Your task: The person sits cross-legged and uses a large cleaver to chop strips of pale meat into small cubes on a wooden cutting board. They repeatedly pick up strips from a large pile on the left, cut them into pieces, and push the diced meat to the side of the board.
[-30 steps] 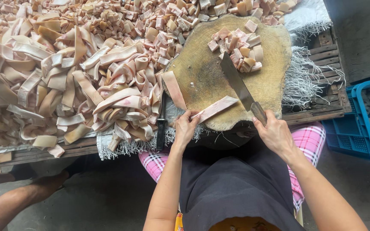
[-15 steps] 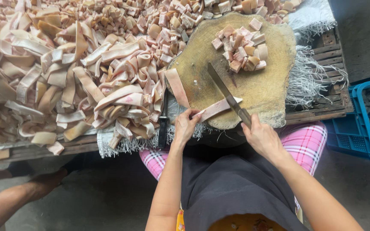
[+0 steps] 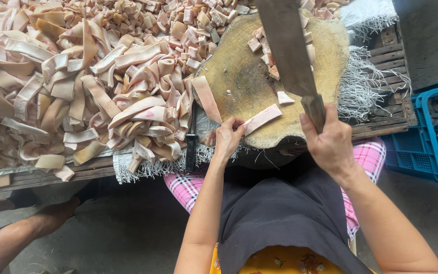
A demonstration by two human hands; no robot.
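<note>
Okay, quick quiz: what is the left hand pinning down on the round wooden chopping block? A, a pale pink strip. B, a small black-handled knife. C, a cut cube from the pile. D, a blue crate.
A: the left hand presses its fingers on the near end of a pale pink strip lying on the chopping block, while the right hand holds the cleaver raised.

A rough food-processing workshop: heaps of pale skin strips (image 3: 77, 96) left of the hands, a worn wooden chopping block (image 3: 239, 81) ahead, a blue crate (image 3: 427, 137) to the right.
</note>
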